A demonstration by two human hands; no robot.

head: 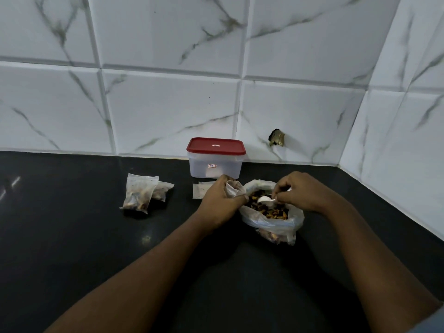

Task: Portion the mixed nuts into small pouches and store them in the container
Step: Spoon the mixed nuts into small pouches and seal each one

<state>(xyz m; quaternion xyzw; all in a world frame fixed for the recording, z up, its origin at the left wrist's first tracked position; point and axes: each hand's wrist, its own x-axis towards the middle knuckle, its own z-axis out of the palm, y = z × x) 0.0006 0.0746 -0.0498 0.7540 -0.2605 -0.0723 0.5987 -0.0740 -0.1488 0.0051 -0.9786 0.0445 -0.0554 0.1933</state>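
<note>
A large clear plastic bag of mixed nuts lies open on the black counter. My left hand holds a small clear pouch open at the bag's left rim. My right hand pinches the handle of a white spoon, whose bowl rests over the nuts. Two filled pouches lie to the left. The container, translucent with a red lid closed on it, stands at the back against the wall.
Flat empty pouches lie between the container and my left hand. White marble-look tiles form the back wall and the right-hand wall, which meet in a corner. A dark hole breaks one tile right of the container.
</note>
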